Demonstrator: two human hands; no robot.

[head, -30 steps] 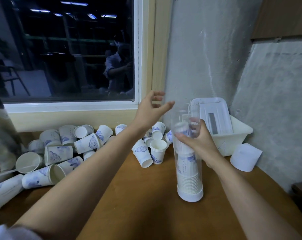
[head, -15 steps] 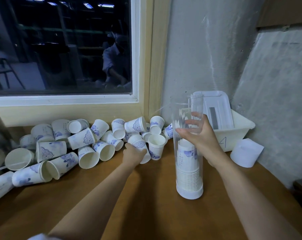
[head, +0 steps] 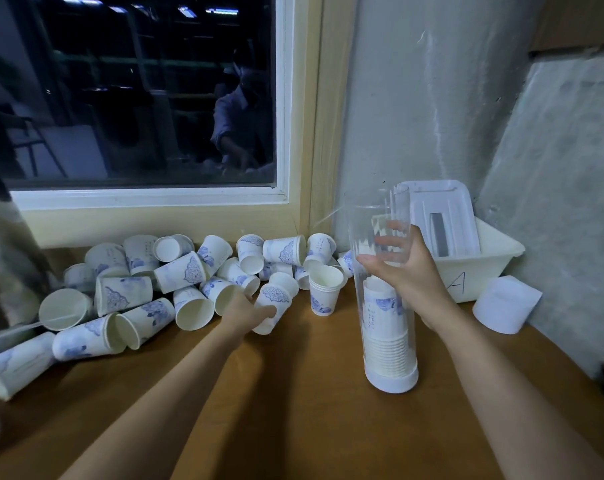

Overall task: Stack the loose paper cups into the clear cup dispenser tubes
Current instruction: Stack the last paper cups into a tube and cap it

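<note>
A clear dispenser tube [head: 387,348] stands upright on the wooden table, on a white base, with a stack of white-and-blue paper cups filling its lower half. My right hand [head: 402,268] grips the tube at mid-height from the right. My left hand [head: 246,311] closes around a paper cup [head: 276,301] lying on its side at the near edge of the loose cup pile [head: 137,292], which spreads along the wall to the left. An upright nested pair of cups [head: 324,289] stands just left of the tube.
A white plastic bin [head: 480,268] marked "A" sits behind the tube against the wall, a lid leaning in it. A white cap-like piece [head: 505,303] lies to its right. A window and wall close off the back. Bare wooden tabletop [head: 293,410] lies in front.
My left hand came down from above the tube to the pile and has taken hold of a lying cup. My right hand stays on the tube.
</note>
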